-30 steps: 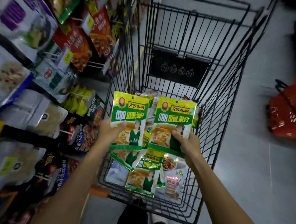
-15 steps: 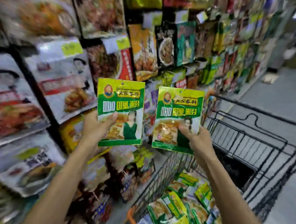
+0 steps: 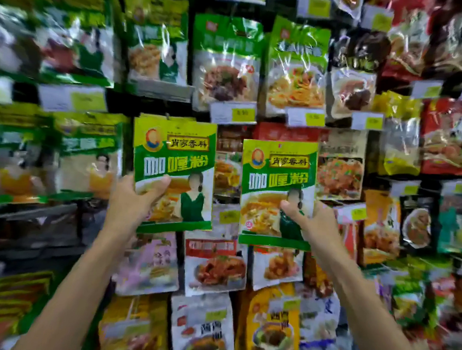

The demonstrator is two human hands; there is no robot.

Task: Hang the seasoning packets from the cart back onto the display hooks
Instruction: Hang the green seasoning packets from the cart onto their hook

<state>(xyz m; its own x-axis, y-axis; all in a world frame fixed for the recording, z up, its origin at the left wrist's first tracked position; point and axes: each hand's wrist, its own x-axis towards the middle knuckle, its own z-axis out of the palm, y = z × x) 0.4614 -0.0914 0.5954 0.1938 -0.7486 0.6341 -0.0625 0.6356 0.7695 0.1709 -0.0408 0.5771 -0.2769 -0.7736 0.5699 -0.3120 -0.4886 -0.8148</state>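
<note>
Packed display (image 3: 227,60) faces the person: the left hand (image 3: 133,201) grips the left packet (image 3: 175,154), the right hand (image 3: 313,223) grips the right packet (image 3: 278,174), both upright; the left packet sits higher, its top just below what looks like a hook (image 3: 168,116)

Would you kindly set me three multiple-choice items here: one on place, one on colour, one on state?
1. Where are the left packet and the right packet? A) before the hanging packets B) on the floor C) in a cart
2. Their main colours? A) red and black B) green and yellow C) blue and white
3. The right hand is: A) open and empty B) an empty fist C) gripping its packet
1 A: both are raised before them. 2 B: green bands, yellow tops. 3 C: its thumb lies across the packet's front.
</note>
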